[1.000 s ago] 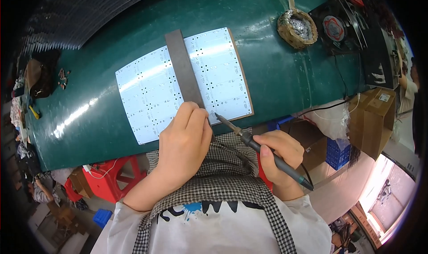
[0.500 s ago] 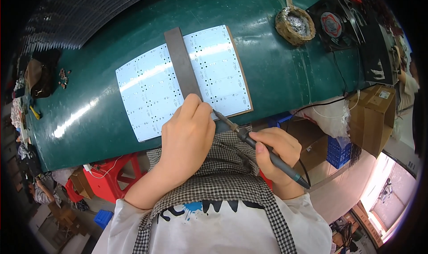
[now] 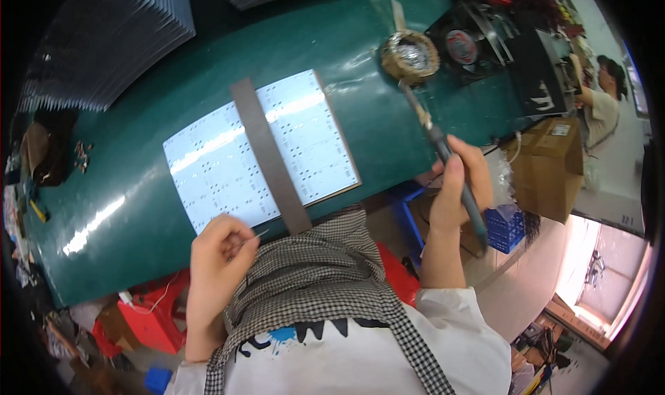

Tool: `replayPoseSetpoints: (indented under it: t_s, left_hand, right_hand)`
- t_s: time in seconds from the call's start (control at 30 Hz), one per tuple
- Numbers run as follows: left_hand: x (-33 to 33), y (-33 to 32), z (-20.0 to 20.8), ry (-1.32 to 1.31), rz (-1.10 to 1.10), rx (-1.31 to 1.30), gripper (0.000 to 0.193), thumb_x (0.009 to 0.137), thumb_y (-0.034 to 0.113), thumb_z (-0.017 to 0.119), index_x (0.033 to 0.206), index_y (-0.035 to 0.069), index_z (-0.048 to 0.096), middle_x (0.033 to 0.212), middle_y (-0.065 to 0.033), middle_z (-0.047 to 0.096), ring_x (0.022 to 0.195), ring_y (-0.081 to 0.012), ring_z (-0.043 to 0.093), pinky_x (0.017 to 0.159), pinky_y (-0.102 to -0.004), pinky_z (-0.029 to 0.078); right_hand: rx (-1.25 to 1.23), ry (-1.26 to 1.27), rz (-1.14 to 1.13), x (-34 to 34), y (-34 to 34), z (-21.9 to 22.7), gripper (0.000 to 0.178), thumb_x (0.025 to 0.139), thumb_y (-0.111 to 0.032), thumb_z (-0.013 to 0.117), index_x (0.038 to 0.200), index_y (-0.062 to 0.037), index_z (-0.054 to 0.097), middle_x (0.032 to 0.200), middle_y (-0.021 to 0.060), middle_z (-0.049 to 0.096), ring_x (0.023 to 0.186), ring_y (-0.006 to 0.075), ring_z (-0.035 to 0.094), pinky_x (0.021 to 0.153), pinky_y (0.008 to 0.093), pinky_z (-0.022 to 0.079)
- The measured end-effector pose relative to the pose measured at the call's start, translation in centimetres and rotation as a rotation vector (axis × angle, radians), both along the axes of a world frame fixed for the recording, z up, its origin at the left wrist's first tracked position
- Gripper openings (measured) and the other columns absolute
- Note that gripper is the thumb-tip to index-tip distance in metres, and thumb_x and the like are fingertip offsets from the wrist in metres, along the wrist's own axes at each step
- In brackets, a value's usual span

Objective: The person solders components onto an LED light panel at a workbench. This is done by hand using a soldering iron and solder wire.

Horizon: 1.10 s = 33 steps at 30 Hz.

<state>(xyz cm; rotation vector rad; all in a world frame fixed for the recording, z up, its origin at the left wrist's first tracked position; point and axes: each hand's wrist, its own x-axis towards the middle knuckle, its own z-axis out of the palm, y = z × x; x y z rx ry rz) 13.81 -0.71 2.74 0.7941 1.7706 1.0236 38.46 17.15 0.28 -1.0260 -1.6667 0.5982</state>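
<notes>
My right hand (image 3: 463, 180) grips a soldering iron (image 3: 439, 144) by its dark handle. The iron's tip points up and left, close to the near rim of a crusty round pot (image 3: 392, 64) with shiny metallic stuff inside. At the near edge of the bench, my left hand (image 3: 216, 260) is closed, pinching a thin silvery wire (image 3: 259, 235). Just beyond that hand lies a white circuit board panel (image 3: 208, 161) dotted with small dark marks. A flat grey-brown bar (image 3: 262, 142) crosses over the panel and reaches past its near edge.
Tall stacks of thin sheets (image 3: 118, 38) stand at the back left of the green bench (image 3: 118, 166). Beyond the pot is a black fan (image 3: 460, 47). Cardboard boxes (image 3: 547, 152) and a blue crate (image 3: 504, 230) sit to the right. A person (image 3: 603, 104) is farther off.
My right hand has carried the soldering iron up from the panel's edge to the pot. My left hand has drawn back left off the bar. The view has shifted.
</notes>
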Motion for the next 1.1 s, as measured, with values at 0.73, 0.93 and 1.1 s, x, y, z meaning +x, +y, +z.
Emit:
replayPoseSetpoints:
  t_s: [0.73, 0.93, 1.1]
  left_hand:
    - [-6.1, 8.6, -3.1, 0.662, 0.097, 0.278, 0.005, 0.079, 0.001, 0.061, 0.082, 0.001, 0.057, 0.080, -0.0127, 0.061, 0.074, -0.0305, 0.061, 0.065, -0.0394, 0.048]
    - [-5.9, 9.4, -4.2, 0.733, 0.110, 0.302, 0.007, 0.079, 0.003, 0.060, 0.079, 0.002, 0.054, 0.076, -0.0118, 0.060, 0.070, -0.0293, 0.059, 0.061, -0.0404, 0.047]
    - [-5.9, 9.4, -4.2, 0.725, 0.124, 0.296, 0.007, 0.079, 0.003, 0.060, 0.078, 0.001, 0.053, 0.073, -0.0118, 0.060, 0.069, -0.0292, 0.059, 0.060, -0.0405, 0.047]
  right_hand:
    - [-0.052, -0.169, 0.458, -13.4, -1.9, 1.5, 0.018, 0.075, 0.002, 0.063, 0.092, 0.0021, 0.067, 0.079, 0.0138, 0.066, 0.067, 0.0227, 0.065, 0.062, 0.0284, 0.050]
    - [-0.157, -0.207, 0.408, -14.2, -1.5, 0.8, 0.014, 0.077, 0.001, 0.064, 0.090, 0.0007, 0.069, 0.075, 0.0109, 0.066, 0.066, 0.0203, 0.064, 0.060, 0.0273, 0.049]
    - [-0.185, -0.183, 0.421, -14.3, -1.5, 0.5, 0.013, 0.078, 0.001, 0.063, 0.090, 0.0011, 0.068, 0.076, 0.0112, 0.066, 0.066, 0.0198, 0.064, 0.060, 0.0269, 0.049]
